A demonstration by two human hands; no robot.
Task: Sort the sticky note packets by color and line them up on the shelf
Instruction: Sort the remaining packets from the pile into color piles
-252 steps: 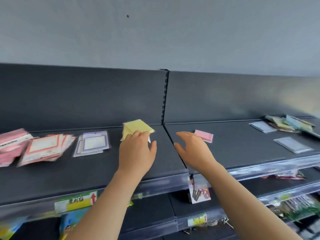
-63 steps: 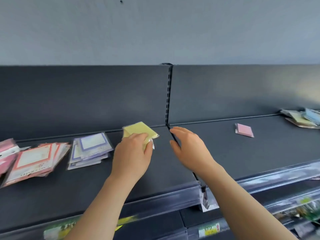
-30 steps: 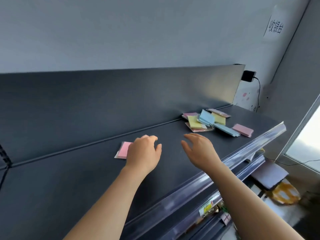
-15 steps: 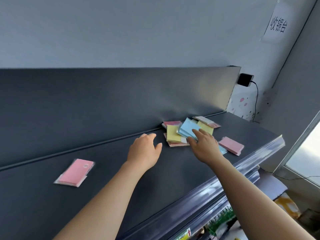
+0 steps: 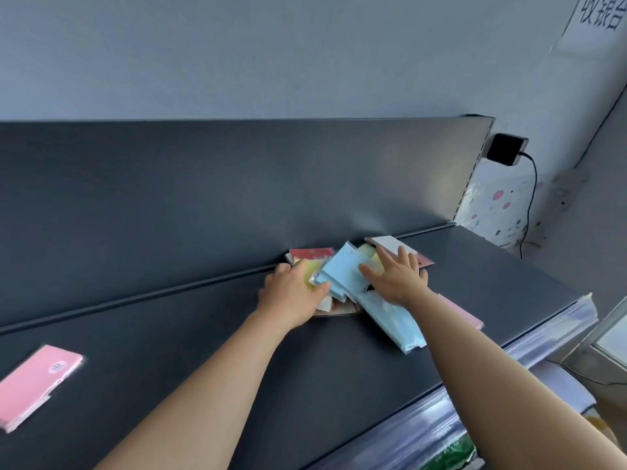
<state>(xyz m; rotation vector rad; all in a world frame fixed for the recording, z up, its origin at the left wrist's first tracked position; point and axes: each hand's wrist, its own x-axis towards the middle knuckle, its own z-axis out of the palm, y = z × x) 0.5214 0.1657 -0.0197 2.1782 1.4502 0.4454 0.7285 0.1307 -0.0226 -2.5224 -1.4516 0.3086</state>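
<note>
A loose pile of sticky note packets lies at the back of the dark shelf [image 5: 203,351]. On top is a light blue packet [image 5: 342,273], with a yellow packet [image 5: 307,270] and a red-pink packet [image 5: 310,254] beside it. My left hand [image 5: 291,295] rests on the yellow packet, thumb against the blue packet's edge. My right hand [image 5: 397,276] presses flat on the pile's right side, fingers spread. A second blue packet [image 5: 390,320] lies nearer the front. A pink packet [image 5: 464,313] shows under my right forearm. Another pink packet [image 5: 37,381] lies alone at far left.
The shelf's dark back panel [image 5: 237,184] rises right behind the pile. A clear price strip [image 5: 509,378] runs along the front edge. A black adapter [image 5: 507,149] with a cable hangs on the wall at the right, below a paper sign [image 5: 597,18].
Both hands reached further into the pile: the left now lies on the yellow packet, the right has spread over the blue one. The view came closer, and the lone pink packet slid left in frame.
</note>
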